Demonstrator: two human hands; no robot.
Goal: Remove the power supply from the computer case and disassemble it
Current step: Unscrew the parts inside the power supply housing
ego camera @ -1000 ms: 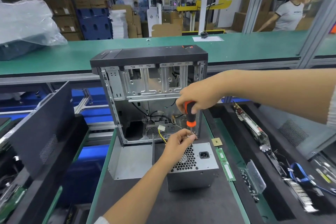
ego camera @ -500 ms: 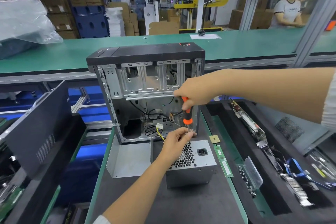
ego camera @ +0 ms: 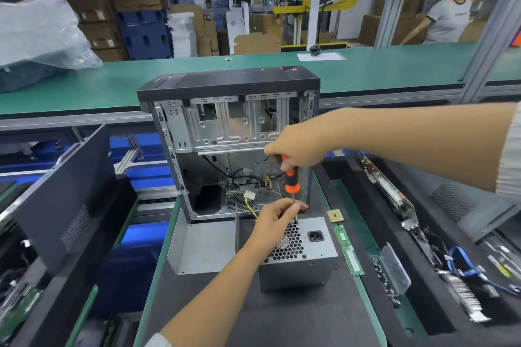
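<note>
Your right hand (ego camera: 298, 149) is curled around the top of the screwdriver (ego camera: 290, 177), whose orange and black handle stands nearly upright, tip down, with its long axis running from your fist to the upper rear edge of the power supply (ego camera: 298, 256). Your left hand (ego camera: 275, 221) rests on top of the power supply with thumb and fingertips pinched around the thin metal shaft just below the handle; the tip meets the box at a dark screw hole close beside your thumb. The power supply is out of the case and sits on the black mat (ego camera: 282, 315) directly in front of the computer case (ego camera: 228, 132), near its open side. It is a grey metal box, its face with the honeycomb fan grille and the black power socket (ego camera: 315, 235) turned upward, its plain side wall toward you. Yellow wires with a white connector (ego camera: 249, 195) lie just behind your left hand, inside the case opening. The case stands upright, black panel on top, bare silver drive cage and loose cables showing inside. A grey sheet-metal panel (ego camera: 203, 245) lies on the mat just left of the power supply. To the right, a small square chip (ego camera: 335, 216) and a green memory stick (ego camera: 349, 251) lie at the mat's edge.
</note>
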